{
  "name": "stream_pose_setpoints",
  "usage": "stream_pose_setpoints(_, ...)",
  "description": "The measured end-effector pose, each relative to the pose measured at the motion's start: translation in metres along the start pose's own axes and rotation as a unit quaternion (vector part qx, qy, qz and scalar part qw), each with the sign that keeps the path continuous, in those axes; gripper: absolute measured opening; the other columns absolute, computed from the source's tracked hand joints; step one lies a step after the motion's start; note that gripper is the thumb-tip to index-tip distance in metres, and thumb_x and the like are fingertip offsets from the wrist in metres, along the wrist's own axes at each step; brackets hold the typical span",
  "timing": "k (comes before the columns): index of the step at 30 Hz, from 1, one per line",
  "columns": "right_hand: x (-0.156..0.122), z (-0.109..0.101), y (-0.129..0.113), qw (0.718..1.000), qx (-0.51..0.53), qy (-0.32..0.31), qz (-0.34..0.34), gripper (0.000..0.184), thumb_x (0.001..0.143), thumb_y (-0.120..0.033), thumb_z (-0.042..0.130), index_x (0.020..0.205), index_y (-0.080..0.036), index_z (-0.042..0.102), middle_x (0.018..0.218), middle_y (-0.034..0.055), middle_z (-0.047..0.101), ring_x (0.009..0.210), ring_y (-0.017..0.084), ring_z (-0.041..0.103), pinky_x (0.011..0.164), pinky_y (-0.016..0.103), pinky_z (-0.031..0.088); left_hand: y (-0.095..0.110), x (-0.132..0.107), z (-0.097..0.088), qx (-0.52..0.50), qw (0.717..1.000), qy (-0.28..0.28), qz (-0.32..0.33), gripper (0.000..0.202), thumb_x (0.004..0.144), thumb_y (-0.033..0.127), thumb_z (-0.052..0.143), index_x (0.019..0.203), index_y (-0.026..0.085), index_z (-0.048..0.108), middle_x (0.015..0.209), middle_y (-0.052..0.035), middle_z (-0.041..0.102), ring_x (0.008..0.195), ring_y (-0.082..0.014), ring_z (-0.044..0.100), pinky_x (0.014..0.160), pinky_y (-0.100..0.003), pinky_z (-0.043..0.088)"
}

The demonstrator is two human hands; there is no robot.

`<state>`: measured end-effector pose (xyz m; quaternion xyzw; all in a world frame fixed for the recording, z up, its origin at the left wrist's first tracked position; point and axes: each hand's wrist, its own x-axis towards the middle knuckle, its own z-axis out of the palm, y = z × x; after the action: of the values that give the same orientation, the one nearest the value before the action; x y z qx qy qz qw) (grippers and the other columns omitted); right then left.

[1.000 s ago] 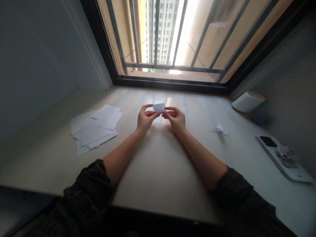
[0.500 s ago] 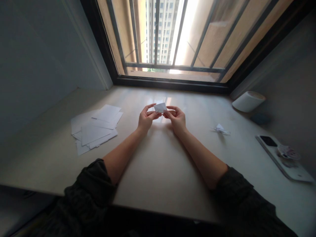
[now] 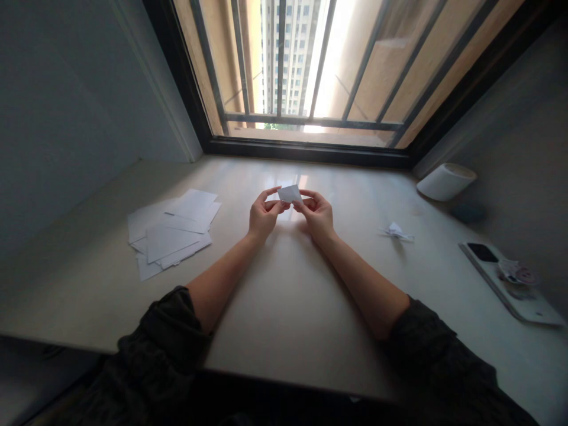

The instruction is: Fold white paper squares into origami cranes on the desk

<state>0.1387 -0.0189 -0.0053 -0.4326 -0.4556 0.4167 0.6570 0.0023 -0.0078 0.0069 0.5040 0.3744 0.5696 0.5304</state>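
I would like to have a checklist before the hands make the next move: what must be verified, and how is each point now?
1. Small white paper secured from both sides: ok, the left hand and right hand pinch it between fingers.
2. Edges of its layers lined up: cannot tell, too small in view.
3. Both hands lifted off the tabletop: cannot tell from this angle.
4. Pile of white sheets apart from the left arm: ok, it lies to the left.
5. Sheets squared into a neat stack: not ok, they overlap at various angles.
6. Phone away from the hands: ok, far right.
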Motion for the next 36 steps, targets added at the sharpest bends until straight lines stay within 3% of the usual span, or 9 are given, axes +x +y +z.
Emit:
stream_pose_setpoints(7, 0.001, -0.002, 0.000, 0.998, 0.012, -0.046, 0.038, 0.052, 0.068, -0.050, 0.073, 0.110, -0.022, 0.061, 0.081, 0.0024, 0.072, 0.084, 0.020, 0.069, 0.082, 0.040, 0.054, -0.003, 0.004, -0.005, 0.032, 0.999, 0.033, 0.008, 0.049, 0.076, 0.027, 0.067, 0.121, 0.016, 0.053, 0.076, -0.0049, 0.072, 0.077, -0.0198, 0.070, 0.081, -0.036, 0.053)
stream_pose_setpoints(11, 0.001, -0.005, 0.001, 0.997, -0.070, -0.006, -0.021, 0.048, 0.074, -0.049, 0.066, 0.114, -0.024, 0.057, 0.094, 0.0033, 0.067, 0.088, 0.018, 0.065, 0.077, 0.035, 0.054, -0.002, 0.002, -0.009, 0.143, 0.988, 0.021, 0.049, 0.044, 0.078, 0.025, 0.064, 0.121, 0.023, 0.054, 0.078, -0.0018, 0.072, 0.080, -0.0188, 0.069, 0.081, -0.032, 0.050)
stream_pose_setpoints(15, -0.001, -0.004, 0.000, 0.989, -0.132, 0.001, -0.072, 0.059, 0.069, -0.043, 0.073, 0.120, -0.027, 0.049, 0.103, 0.0034, 0.064, 0.086, 0.017, 0.063, 0.076, 0.032, 0.052, 0.003, -0.004, -0.008, 0.234, 0.969, -0.029, 0.069, 0.043, 0.075, 0.024, 0.067, 0.117, 0.028, 0.058, 0.076, 0.0015, 0.070, 0.073, -0.0174, 0.066, 0.077, -0.029, 0.048)
stream_pose_setpoints(18, -0.004, -0.003, -0.001, 0.986, -0.144, -0.011, -0.080, 0.052, 0.071, -0.040, 0.071, 0.117, -0.028, 0.049, 0.089, -0.0010, 0.063, 0.075, 0.015, 0.062, 0.071, 0.030, 0.051, 0.003, -0.005, -0.006, 0.222, 0.970, -0.071, 0.074, 0.044, 0.077, 0.027, 0.065, 0.120, 0.027, 0.056, 0.077, 0.0010, 0.069, 0.073, -0.0164, 0.065, 0.075, -0.028, 0.047)
stream_pose_setpoints(21, -0.005, -0.002, -0.003, 0.992, -0.112, -0.012, -0.065, 0.044, 0.073, -0.039, 0.068, 0.111, -0.029, 0.050, 0.081, -0.0037, 0.060, 0.067, 0.013, 0.060, 0.063, 0.026, 0.049, 0.000, -0.003, -0.006, 0.193, 0.976, -0.069, 0.069, 0.046, 0.079, 0.031, 0.063, 0.123, 0.024, 0.052, 0.081, -0.0006, 0.069, 0.078, -0.0160, 0.066, 0.074, -0.026, 0.048)
stream_pose_setpoints(25, -0.001, -0.004, -0.003, 0.996, -0.074, 0.011, -0.040, 0.032, 0.074, -0.040, 0.066, 0.101, -0.026, 0.057, 0.084, -0.0017, 0.061, 0.068, 0.013, 0.060, 0.062, 0.026, 0.049, -0.001, -0.002, -0.006, 0.193, 0.976, -0.072, 0.065, 0.043, 0.080, 0.037, 0.063, 0.120, 0.024, 0.055, 0.085, -0.0019, 0.070, 0.081, -0.0162, 0.066, 0.074, -0.026, 0.048)
stream_pose_setpoints(31, 0.004, -0.008, 0.005, 0.995, -0.063, 0.069, -0.021, 0.025, 0.071, -0.038, 0.064, 0.090, -0.021, 0.064, 0.090, 0.0036, 0.064, 0.079, 0.017, 0.060, 0.067, 0.028, 0.051, 0.007, -0.010, -0.003, 0.205, 0.968, -0.131, 0.056, 0.041, 0.076, 0.039, 0.069, 0.114, 0.027, 0.060, 0.079, -0.0001, 0.071, 0.071, -0.0157, 0.067, 0.071, -0.025, 0.049)
stream_pose_setpoints(36, 0.004, -0.006, 0.007, 0.996, -0.039, 0.082, 0.023, 0.021, 0.069, -0.032, 0.061, 0.086, -0.020, 0.065, 0.086, 0.0017, 0.064, 0.070, 0.014, 0.060, 0.065, 0.029, 0.052, 0.001, -0.006, -0.004, 0.166, 0.976, -0.138, 0.034, 0.037, 0.080, 0.041, 0.064, 0.113, 0.025, 0.061, 0.084, -0.0032, 0.073, 0.077, -0.0178, 0.070, 0.071, -0.027, 0.050)
